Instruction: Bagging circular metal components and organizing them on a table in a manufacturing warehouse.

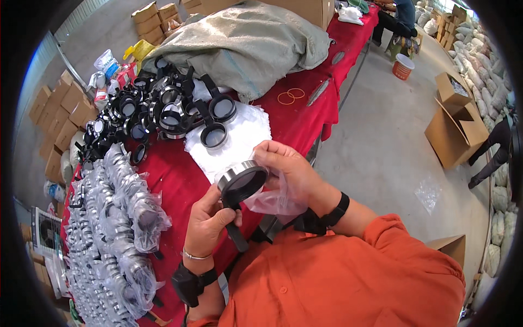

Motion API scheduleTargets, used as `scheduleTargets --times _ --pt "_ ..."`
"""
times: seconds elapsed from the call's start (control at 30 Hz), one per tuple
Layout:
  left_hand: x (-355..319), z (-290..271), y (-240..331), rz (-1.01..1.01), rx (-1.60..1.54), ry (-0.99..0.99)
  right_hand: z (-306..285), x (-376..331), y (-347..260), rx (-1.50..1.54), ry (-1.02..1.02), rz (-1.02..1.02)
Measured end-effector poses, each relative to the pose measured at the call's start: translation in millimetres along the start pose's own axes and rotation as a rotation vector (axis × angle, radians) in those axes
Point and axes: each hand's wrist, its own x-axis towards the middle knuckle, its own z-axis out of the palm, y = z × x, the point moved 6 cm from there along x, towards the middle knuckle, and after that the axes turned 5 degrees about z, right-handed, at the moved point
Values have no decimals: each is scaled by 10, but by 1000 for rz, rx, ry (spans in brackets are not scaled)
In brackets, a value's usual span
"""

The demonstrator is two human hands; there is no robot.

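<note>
The handled ring (243,189) is held up before the chest, its long axis directed away from the body; the free end of its black handle is nearest, its metal rim farthest, and the flat disc is tilted toward the wearer. The handle is gripped by the left hand (210,224), thumb and fingers closed about it just below the ring; the rim is met at its far right edge by the right hand (291,168), whose thumb and forefinger are pressed together on a clear bag (280,200); whether the rim is pinched as well cannot be told. The bag hangs at the ring's right, close against it; the coming move is judged to turn on this relation, the ring end being nearer the right hand and the handle commanded by the left.

Beyond, on a red cloth (177,177), bagged pieces (117,218) are ranged in rows at the left; two bare pieces (213,135) are laid on a white pad (250,122); a heap of others (171,114) is seen farther left; a grey-green sack (245,49) is placed behind.
</note>
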Motion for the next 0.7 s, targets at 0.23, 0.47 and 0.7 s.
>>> scheduleTargets --times 0.23,0.47,0.7 --pt "-105 56 314 408 1131 239 42 -18 -69 -283 -42 -245" --pt "-80 -184 140 279 931 461 624 -362 242 -1179 -307 -555" --pt "-97 -177 47 399 822 373 731 -415 453 -1245 -480 -546"
